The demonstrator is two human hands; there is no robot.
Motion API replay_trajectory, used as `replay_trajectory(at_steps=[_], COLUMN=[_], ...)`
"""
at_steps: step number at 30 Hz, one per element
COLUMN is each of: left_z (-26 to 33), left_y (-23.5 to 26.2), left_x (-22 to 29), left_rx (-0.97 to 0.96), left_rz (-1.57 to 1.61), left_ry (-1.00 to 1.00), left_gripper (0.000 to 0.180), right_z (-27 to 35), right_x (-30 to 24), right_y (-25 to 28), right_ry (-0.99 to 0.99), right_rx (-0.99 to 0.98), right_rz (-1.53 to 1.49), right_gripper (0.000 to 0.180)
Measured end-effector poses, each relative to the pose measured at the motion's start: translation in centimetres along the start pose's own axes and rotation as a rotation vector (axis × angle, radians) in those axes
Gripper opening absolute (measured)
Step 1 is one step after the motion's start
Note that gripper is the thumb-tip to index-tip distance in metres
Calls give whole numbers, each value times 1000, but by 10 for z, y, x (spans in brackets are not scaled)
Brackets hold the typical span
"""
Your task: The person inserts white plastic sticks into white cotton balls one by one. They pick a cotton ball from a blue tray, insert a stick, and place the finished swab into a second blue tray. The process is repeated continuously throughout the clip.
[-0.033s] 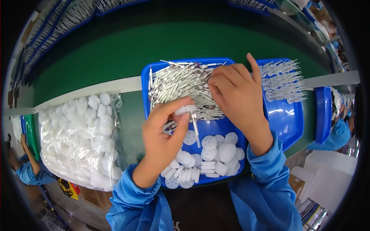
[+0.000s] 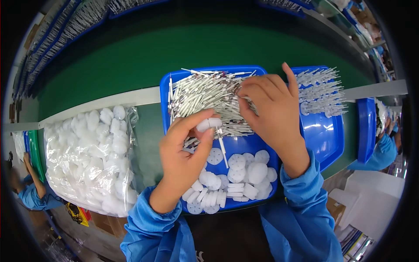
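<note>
Head view shows the left hand (image 2: 185, 159) pinching a small white disc (image 2: 208, 124) between thumb and forefinger, a thin white pin (image 2: 222, 148) hanging from it over the blue tray (image 2: 168, 113). At two o'clock from it, the right hand (image 2: 270, 109) rests with fingers curled into the pile of white pins (image 2: 205, 94), gripping a few. White perforated discs (image 2: 238, 174) fill the tray's near end. At nine o'clock lies a clear bag of white discs (image 2: 89, 157); at three o'clock a second blue tray (image 2: 325, 135) holds assembled pins (image 2: 321, 89).
</note>
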State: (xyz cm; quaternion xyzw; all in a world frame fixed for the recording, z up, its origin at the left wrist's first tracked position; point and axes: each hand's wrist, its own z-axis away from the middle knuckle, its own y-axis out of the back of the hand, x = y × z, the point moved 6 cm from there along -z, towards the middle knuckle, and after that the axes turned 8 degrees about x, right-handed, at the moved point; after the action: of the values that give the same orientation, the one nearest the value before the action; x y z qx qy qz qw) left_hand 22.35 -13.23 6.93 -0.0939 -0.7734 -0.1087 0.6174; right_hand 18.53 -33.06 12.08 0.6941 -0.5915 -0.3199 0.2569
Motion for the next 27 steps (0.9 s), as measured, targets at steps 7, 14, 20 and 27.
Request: replay_trajectory(at_steps=[7, 14, 20, 27], left_z=[-3, -2, -6, -8], left_y=[1, 2, 4, 2], left_x=[5, 5, 3, 18], left_rx=[-34, -1, -28, -73], left_rz=[60, 32, -61, -342], left_ry=[-1, 5, -23, -205], left_gripper=[39, 39, 40, 43], right_z=[32, 40, 43, 46], right_x=[-27, -23, -20, -21], right_y=[23, 16, 9, 3], right_ry=[-105, -178, -243, -321], right_rx=[5, -46, -79, -89], right_rz=[-469, -562, -597, -631], right_gripper=[27, 26, 19, 17])
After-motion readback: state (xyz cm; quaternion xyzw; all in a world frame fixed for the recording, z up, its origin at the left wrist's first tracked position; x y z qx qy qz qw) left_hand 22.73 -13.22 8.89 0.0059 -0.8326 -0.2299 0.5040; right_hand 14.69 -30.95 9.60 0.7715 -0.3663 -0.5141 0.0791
